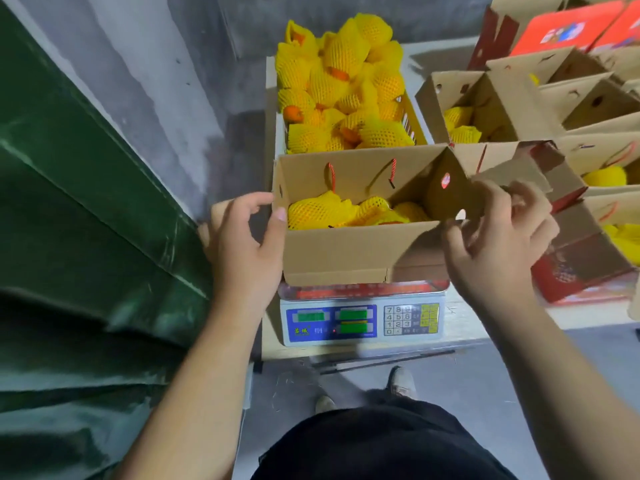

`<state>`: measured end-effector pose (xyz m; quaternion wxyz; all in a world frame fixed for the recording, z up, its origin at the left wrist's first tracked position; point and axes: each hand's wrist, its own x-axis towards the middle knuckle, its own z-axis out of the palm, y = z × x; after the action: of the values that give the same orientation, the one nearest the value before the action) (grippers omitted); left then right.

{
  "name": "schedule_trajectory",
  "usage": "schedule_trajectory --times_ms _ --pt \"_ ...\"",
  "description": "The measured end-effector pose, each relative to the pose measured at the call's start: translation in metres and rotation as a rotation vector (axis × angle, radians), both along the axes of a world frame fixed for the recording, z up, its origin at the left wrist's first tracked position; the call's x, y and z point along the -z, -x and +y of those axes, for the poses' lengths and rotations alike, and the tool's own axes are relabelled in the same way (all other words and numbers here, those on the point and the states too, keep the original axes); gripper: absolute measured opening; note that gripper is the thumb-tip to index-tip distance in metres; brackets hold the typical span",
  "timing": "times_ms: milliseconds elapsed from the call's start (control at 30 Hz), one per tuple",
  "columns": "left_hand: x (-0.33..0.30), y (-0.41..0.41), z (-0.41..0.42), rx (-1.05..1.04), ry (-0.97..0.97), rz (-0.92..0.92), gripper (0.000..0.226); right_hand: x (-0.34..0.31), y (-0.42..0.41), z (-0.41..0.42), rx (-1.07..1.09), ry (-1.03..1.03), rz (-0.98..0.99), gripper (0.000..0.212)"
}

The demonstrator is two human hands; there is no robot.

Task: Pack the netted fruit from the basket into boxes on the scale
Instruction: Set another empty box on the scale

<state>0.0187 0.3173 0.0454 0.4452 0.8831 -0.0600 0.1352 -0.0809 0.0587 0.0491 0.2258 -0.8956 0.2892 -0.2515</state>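
An open cardboard box [346, 251] is seen sitting on the scale [362, 318], with a few pieces of netted fruit [322, 211] lying in its bottom. The heaped basket [414, 123] is set just behind it. The left hand [246, 244] is held at the box's left wall, thumb hooked over the rim, the other fingers loosely curled beside the outer face; whether they press on it cannot be told. The right hand [498, 237] is curled round the right end flap [450, 192], which appears pinched between thumb and fingers. Risk is judged as follows: a pull on that flap could drag the box off-centre on the scale's platter and spoil the reading. The flap could also be creased or torn. Filled boxes [491, 109] are crowded close on the right, so snagging is possible.
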Motion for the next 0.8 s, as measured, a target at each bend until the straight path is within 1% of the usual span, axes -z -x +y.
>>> schedule_trajectory --times_ms 33,100,133,200,300,433,533,633,800 --pt "-0.001 0.003 0.001 0.058 0.019 0.009 0.016 -0.004 0.0 0.007 -0.013 0.022 -0.037 0.051" --pt "-0.004 0.008 0.003 0.197 0.136 0.082 0.016 -0.011 0.0 0.02 -0.05 0.054 -0.127 0.048" --pt "-0.005 0.01 0.003 0.247 0.168 0.113 0.017 -0.013 0.0 0.026 -0.099 0.053 -0.167 0.046" --pt "-0.005 0.013 0.005 0.318 0.17 0.136 0.017 -0.015 -0.001 0.037 -0.261 0.049 -0.202 0.042" --pt "-0.003 0.015 0.011 0.374 0.146 0.151 0.018 -0.012 -0.001 0.052 -0.477 0.03 -0.16 0.034" --pt "-0.004 0.014 0.02 0.376 0.108 0.212 0.016 -0.008 0.002 0.065 -0.635 -0.079 -0.092 0.028" --pt "-0.007 0.015 0.025 0.359 0.108 0.234 0.018 -0.008 0.0 0.066 -0.666 -0.104 -0.067 0.028" --pt "-0.011 0.016 0.028 0.351 0.124 0.231 0.018 -0.009 -0.003 0.068 -0.656 -0.089 -0.094 0.027" --pt "-0.015 0.016 0.028 0.33 0.132 0.171 0.022 -0.009 -0.01 0.069 -0.64 -0.111 -0.13 0.027"
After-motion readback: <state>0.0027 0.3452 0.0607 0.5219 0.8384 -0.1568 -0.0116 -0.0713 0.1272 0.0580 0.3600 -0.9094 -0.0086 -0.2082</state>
